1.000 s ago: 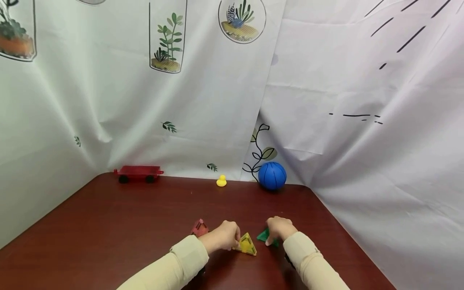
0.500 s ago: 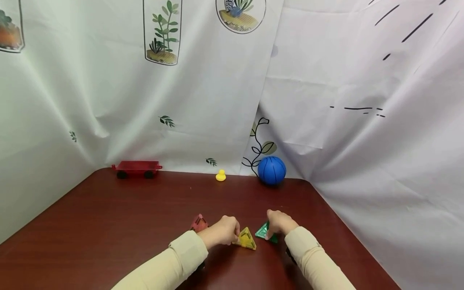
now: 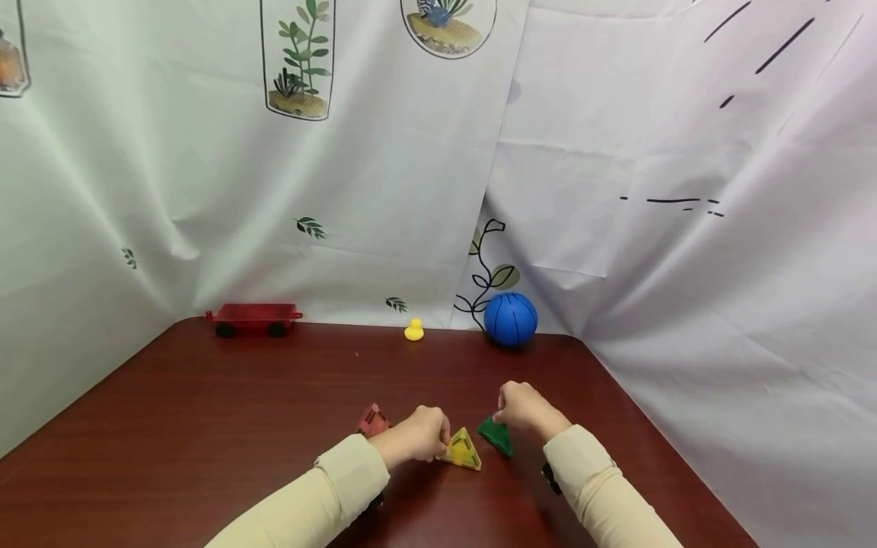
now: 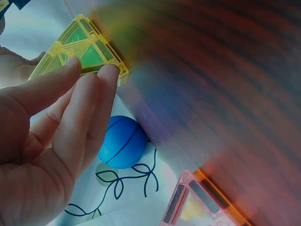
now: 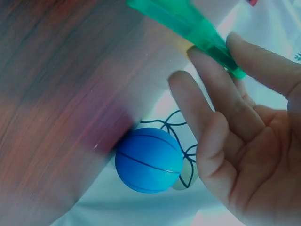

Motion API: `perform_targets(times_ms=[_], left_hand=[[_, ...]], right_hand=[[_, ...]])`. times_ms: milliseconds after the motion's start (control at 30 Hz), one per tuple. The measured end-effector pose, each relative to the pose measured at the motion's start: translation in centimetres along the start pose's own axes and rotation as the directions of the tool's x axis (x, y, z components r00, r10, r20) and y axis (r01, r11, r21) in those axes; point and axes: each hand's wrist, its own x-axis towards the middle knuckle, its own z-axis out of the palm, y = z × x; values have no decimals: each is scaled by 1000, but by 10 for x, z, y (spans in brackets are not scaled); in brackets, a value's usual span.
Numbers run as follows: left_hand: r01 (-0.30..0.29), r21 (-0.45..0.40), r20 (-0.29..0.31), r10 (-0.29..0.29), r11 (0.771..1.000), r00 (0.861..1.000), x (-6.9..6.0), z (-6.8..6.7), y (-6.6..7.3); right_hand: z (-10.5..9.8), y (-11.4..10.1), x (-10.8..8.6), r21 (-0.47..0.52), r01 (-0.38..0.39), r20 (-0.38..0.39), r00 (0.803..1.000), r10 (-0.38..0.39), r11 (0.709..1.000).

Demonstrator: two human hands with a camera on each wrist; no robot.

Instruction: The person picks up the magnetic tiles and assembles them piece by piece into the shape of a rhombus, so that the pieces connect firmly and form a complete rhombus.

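My left hand (image 3: 423,436) pinches the near left corner of a yellow triangular tile (image 3: 463,450), which stands upright on the table; in the left wrist view the thumb and fingertips meet at the yellow tile (image 4: 87,47). To the right, my right hand (image 3: 524,405) holds a green triangular tile (image 3: 496,435) between thumb and fingers by its upper corner. The right wrist view shows the green tile (image 5: 183,23) tilted, its edge between the thumb and a finger. A small gap separates the yellow and green tiles.
A red triangular tile (image 3: 374,422) stands behind my left forearm, partly hidden. Along the table's (image 3: 260,396) back edge are a red wheeled cart (image 3: 255,316), a yellow duck (image 3: 414,330) and a blue ball (image 3: 510,319). Patterned cloth (image 3: 384,190) hangs behind.
My right hand has shifted its hold to the green tile's upper corner, and that tile has turned. The left hand still pinches the yellow tile. The head view has tipped down slightly.
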Motion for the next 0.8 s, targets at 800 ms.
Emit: perform_targets(times_ms=[800], left_hand=[[17, -13, 14, -16, 1000, 1000, 2, -1, 0]], right_hand=[[8, -5, -3, 77, 5, -67, 998, 0, 997]])
